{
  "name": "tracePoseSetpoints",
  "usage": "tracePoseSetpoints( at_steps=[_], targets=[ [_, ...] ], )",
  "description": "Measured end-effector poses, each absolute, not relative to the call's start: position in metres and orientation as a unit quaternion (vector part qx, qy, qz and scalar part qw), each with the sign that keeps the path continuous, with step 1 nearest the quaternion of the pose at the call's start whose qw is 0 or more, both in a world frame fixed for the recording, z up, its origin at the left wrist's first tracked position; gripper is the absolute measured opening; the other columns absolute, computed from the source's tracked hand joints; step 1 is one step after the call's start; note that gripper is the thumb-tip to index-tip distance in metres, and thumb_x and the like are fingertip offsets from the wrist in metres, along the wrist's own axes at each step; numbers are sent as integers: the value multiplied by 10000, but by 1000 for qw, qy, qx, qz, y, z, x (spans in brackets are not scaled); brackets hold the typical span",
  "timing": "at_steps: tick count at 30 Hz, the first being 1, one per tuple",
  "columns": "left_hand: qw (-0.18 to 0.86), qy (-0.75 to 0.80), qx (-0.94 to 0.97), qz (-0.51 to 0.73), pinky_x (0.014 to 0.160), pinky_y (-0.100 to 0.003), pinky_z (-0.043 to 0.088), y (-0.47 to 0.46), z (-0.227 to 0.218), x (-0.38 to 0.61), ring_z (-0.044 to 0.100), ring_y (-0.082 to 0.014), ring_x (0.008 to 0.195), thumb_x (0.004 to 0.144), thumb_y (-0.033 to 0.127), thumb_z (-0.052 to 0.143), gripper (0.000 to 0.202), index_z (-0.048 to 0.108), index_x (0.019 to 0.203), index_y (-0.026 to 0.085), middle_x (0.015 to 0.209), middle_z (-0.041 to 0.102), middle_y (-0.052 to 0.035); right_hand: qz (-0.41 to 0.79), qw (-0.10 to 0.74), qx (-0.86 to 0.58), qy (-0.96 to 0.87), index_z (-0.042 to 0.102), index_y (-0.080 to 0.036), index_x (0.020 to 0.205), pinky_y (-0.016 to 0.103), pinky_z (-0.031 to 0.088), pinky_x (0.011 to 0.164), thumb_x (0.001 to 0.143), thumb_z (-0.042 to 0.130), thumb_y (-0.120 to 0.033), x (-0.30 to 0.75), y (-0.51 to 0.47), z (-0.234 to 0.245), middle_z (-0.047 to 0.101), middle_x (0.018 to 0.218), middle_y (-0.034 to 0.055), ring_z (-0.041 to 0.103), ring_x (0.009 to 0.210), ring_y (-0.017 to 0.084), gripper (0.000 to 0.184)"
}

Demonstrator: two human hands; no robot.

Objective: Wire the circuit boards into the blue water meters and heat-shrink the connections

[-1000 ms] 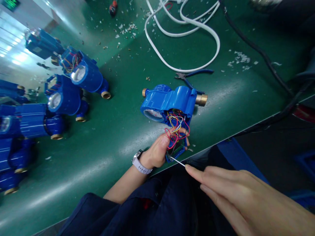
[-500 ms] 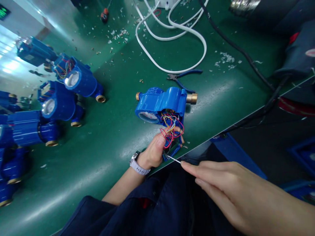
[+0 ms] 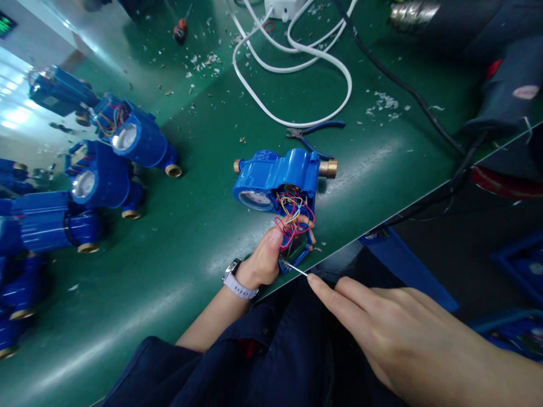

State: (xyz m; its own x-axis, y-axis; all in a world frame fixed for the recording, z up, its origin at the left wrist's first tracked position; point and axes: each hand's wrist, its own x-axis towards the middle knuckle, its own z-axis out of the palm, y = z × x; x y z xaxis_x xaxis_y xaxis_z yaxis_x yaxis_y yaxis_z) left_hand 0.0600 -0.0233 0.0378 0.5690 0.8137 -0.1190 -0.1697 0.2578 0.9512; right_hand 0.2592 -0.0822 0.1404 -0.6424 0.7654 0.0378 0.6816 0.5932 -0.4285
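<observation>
Pinching a small circuit board (image 3: 297,249) between thumb and fingers of the left hand (image 3: 263,261), just below the centre of the frame, at the near edge of the green table (image 3: 190,243). Tethered by a tangle of coloured wires (image 3: 292,217) to the opened blue meter (image 3: 275,176) lying just above, at centre.

Touching the outer end of a thin metal pin (image 3: 294,269) with the index tip of the right hand (image 3: 399,333), lower right. Fingers stretched long and close together, thumb hidden, so impossible to tell whether pinched or merely pressed.

Against a second ago: slid a little left and up in the frame, fingertip and pin together, pin's far end kept at the board's lower corner. Same hold on the board, same lie of the meter. By the look of it, the same fine work at that corner carried on, nothing let go.

Further up: blue-handled pliers (image 3: 314,134), looping white cable (image 3: 297,85). At far left, more blue meters (image 3: 127,138)
</observation>
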Motion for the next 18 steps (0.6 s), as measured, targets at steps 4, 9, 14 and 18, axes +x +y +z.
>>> tracePoseSetpoints(
  at_steps=[4,9,14,18],
  targets=[
    [730,313,506,337,865,-403,487,-23,38,60,601,-223,882,907,698,263,677,524,1229,163,1012,628,-110,276,144,-441,-841,690,-129,1161,231,575,552,733,453,21,259,-81,140,764,896,50,713,637,153,512],
    [725,314,513,335,869,-401,483,-23,37,59,597,-228,894,905,692,291,662,533,1230,168,1011,628,-106,287,137,-440,-840,674,-152,1191,202,554,574,811,469,-16,259,-81,139,760,909,44,700,655,128,453],
    [726,317,512,334,860,-401,486,-23,35,59,606,-224,876,908,690,275,668,524,1236,165,1023,633,-112,159,101,-417,-889,656,-82,1216,254,421,342,659,438,49,257,-90,136,700,721,43,592,421,145,612],
    [714,330,522,329,911,-418,479,-24,37,59,599,-237,937,905,687,300,647,535,1226,176,1041,631,-110,321,150,-465,-811,692,-168,1150,197,557,593,819,449,-28,259,-85,140,760,871,29,701,674,125,434]
  ],
)
